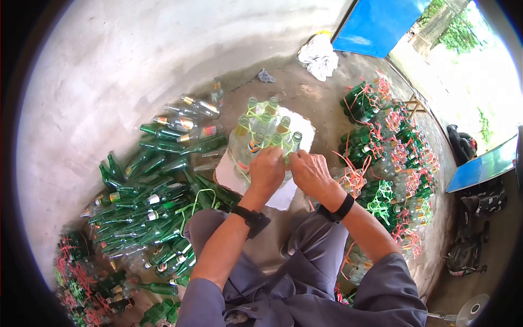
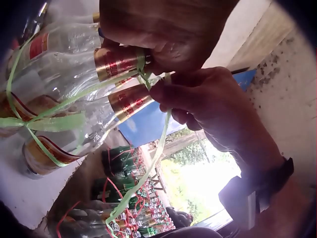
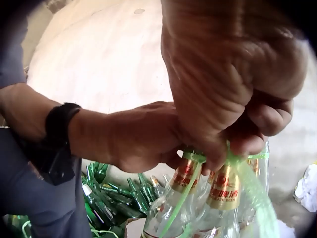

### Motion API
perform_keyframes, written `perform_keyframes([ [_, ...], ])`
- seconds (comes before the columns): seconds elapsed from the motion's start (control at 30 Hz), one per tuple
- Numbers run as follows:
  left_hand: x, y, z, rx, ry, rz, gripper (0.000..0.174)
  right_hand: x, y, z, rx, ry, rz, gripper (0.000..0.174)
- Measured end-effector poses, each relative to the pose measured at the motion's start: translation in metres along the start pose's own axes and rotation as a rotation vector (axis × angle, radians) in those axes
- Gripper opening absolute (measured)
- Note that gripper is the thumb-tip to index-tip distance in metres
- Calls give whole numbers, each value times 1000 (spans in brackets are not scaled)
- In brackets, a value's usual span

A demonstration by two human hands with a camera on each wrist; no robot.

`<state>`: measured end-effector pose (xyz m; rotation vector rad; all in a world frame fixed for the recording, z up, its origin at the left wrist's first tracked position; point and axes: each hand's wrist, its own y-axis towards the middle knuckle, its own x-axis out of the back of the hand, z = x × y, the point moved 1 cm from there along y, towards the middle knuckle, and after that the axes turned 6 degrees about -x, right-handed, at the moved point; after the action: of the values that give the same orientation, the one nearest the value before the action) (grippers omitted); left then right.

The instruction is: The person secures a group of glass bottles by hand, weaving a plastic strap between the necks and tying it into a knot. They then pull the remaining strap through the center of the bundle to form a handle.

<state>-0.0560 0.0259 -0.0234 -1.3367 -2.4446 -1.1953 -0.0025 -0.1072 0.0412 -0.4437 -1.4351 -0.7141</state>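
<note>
A cluster of clear glass bottles (image 1: 239, 143) stands upright on a white slab (image 1: 283, 197) in front of the person's knees. Light green plastic strap (image 2: 59, 121) runs around the bottles and between their necks. At the near edge of the cluster, the left hand (image 1: 267, 171) pinches the strap close beside a bottle neck. Facing it, the right hand (image 1: 311, 171) also pinches strap between thumb and fingers, and a loose end hangs below it in the left wrist view. Gold foil labels (image 3: 225, 188) wrap the necks under the hands. The fingers partly hide where the strap crosses.
Loose green bottles (image 1: 147, 204) lie heaped on the left, with clear ones nearer the wall. Bundles tied with red and green strap (image 1: 376, 147) stand on the right. A white sack (image 1: 318, 57) sits near a blue door (image 1: 376, 27).
</note>
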Motion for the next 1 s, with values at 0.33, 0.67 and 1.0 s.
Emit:
perform_keyframes([
  [0.33,9,-2,10,-12,-93,-16,8,12,3,-2,-10,444,57,16],
  [0.67,8,-2,8,18,-117,-12,8,37,20,-15,-62,355,123,17],
  [1.0,2,-10,14,127,-195,8,9,14,53,-26,64,123,116,8],
])
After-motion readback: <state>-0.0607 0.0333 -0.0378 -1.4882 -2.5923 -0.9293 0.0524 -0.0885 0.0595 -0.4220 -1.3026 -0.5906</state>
